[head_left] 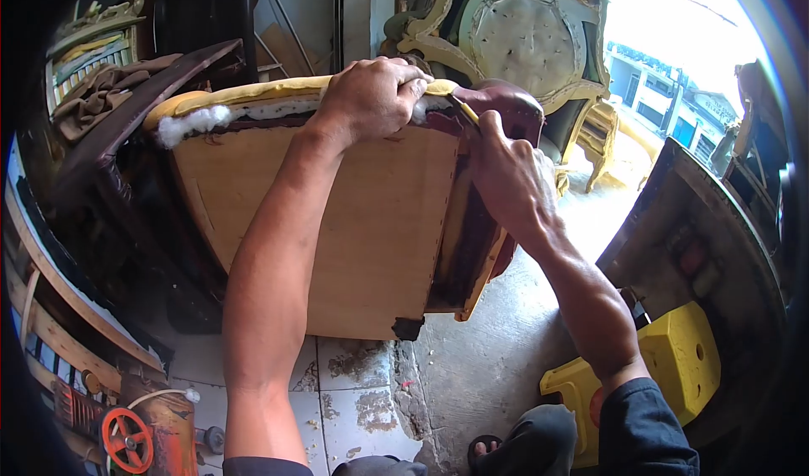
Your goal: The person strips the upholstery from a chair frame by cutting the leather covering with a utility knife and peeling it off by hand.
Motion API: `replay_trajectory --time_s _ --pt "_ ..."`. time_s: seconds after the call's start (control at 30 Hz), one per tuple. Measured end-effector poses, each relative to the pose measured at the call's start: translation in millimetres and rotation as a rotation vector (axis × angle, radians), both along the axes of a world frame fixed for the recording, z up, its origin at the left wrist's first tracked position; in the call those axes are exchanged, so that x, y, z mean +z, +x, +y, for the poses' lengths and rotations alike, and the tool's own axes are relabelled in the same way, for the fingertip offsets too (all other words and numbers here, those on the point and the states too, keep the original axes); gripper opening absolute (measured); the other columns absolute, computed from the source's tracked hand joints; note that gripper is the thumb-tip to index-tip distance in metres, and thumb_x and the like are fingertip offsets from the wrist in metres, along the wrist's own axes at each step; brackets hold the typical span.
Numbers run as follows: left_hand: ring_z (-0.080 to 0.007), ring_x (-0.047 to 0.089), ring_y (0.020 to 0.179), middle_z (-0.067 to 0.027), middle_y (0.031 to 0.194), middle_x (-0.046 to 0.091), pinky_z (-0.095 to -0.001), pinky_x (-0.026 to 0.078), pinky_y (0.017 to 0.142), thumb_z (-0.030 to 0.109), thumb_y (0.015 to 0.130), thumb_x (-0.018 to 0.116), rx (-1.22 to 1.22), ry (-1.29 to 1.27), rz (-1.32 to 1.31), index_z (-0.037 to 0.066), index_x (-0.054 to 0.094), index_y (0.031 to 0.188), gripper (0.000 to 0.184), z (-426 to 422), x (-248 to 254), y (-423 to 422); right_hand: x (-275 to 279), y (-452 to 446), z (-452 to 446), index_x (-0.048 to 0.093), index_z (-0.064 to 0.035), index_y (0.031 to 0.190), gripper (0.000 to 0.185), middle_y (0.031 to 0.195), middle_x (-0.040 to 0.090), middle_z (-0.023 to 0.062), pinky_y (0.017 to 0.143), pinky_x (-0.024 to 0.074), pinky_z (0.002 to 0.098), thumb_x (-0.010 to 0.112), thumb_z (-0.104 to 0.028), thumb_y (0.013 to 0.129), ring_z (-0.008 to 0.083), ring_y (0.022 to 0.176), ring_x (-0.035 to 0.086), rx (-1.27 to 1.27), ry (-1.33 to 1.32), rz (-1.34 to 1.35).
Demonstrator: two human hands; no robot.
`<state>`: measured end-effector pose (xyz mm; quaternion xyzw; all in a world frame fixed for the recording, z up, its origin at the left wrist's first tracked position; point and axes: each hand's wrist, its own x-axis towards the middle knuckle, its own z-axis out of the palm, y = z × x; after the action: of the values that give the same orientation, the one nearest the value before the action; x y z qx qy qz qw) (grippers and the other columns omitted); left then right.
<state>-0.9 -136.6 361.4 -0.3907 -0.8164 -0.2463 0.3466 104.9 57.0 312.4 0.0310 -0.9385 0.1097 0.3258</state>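
A chair back [337,232] with a bare wooden rear panel stands upright in front of me. Along its top edge runs yellow foam padding [253,90], with white stuffing [195,124] poking out beneath it. My left hand [371,97] is closed over this padding near the middle, fingers curled over the far side. At the top right corner, my right hand [512,168] grips a slim yellow-handled tool [467,111]. Its dark tip points up and left to the padding, beside a maroon covered arm [506,101]; the tip's exact kind is unclear.
A yellow plastic stool [683,362] lies at the lower right, near a dark panel [699,232]. Behind stands a carved chair frame [522,38]. An orange-wheeled machine [128,439] is at the lower left, and dark furniture [126,189] crowds the left side.
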Motion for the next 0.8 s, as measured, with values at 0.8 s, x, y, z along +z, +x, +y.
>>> replay_trajectory --time_s 0.8 --pt "-0.0297 0.072 0.106 -0.0100 0.112 0.077 -0.0400 0.055 0.093 0.024 0.101 0.058 0.057 -0.006 0.015 0.009 0.079 0.120 0.032 2.6 -3.1 -10.5 31.1 -53.8 48.4 0.075 -0.0071 0.114 0.025 0.102 0.071 0.0117 0.077 0.0616 0.0424 0.078 -0.021 0.093 0.0345 0.086 0.074 0.507 0.234 0.496"
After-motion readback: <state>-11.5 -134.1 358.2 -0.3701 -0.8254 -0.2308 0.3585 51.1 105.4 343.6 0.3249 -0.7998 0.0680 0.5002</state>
